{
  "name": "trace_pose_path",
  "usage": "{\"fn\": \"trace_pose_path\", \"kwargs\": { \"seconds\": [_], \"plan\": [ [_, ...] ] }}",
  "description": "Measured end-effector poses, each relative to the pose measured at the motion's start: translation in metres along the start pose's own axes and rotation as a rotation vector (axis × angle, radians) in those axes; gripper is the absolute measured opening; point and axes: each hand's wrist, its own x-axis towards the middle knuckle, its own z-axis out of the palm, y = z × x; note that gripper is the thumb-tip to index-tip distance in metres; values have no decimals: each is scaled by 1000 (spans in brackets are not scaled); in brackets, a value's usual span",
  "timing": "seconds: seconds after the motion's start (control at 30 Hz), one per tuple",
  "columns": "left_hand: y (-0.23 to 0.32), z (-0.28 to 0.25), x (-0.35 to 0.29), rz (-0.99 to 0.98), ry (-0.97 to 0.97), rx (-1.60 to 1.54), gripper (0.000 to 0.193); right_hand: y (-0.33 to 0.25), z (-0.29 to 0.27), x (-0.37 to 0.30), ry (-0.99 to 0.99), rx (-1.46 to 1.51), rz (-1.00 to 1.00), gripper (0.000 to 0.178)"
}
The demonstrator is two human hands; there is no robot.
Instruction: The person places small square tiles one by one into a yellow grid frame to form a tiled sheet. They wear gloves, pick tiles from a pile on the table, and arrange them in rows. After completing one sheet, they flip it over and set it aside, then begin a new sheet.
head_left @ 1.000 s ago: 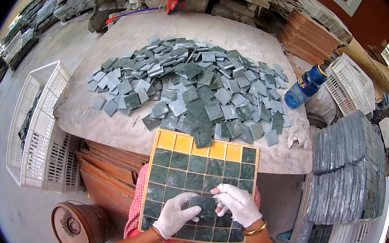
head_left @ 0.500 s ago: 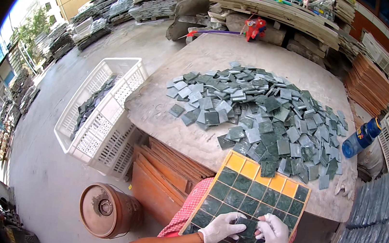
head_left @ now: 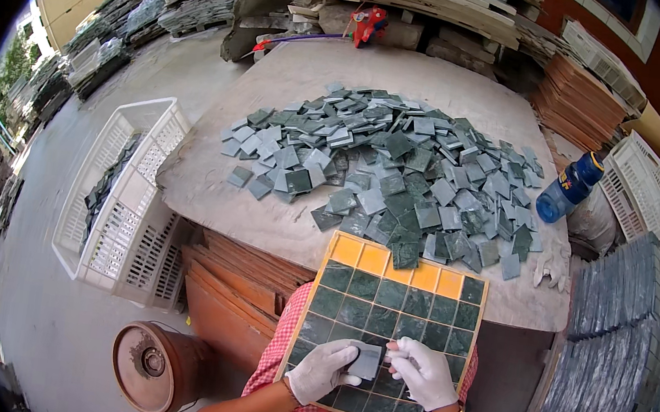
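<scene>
My left hand (head_left: 319, 372), in a white glove, grips a small square stone tile (head_left: 365, 361) by its left side, its light grey face showing. Close to the tile's right edge, my gloved right hand (head_left: 425, 374) has its fingertips pinched together; a small dark edge shows there, too little to name. Both hands are above an orange grid tray (head_left: 363, 255) tilted on my lap. Dark green tiles (head_left: 370, 285) fill most of its squares, while several squares along the far row show bare orange. My hands hide part of the lower rows.
A large heap of loose tiles (head_left: 401, 165) covers the middle of the table (head_left: 215, 134). A blue bottle (head_left: 570, 186) stands at its right edge. White crates (head_left: 132, 206) and a lidded bucket (head_left: 154, 366) are at left, stacked tile sheets (head_left: 618, 340) at right.
The held tile now shows a lighter grey face instead of the dark green one. The whole view has shifted, so the table and tray appear further left.
</scene>
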Motion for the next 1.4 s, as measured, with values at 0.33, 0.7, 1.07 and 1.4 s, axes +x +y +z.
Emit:
{"fn": "trace_pose_path", "kwargs": {
  "seconds": [0.33, 0.7, 1.07, 1.4],
  "plan": [
    [241, -210, -80, 1183, 449, -69, 42, 28, -30, -16, 159, 70, 36, 24],
    [105, -83, 37, 630, 324, 457, 33, 5, -29, 41, 156, -397, -259, 22],
    [57, -38, 132, 1015, 329, 1334, 28, 21, -19, 173, 438, -1294, -590, 20],
    [55, -44, 132, 1018, 379, 1389, 25, 16, -68, 137, 411, -1019, -441, 48]
  ]
}}
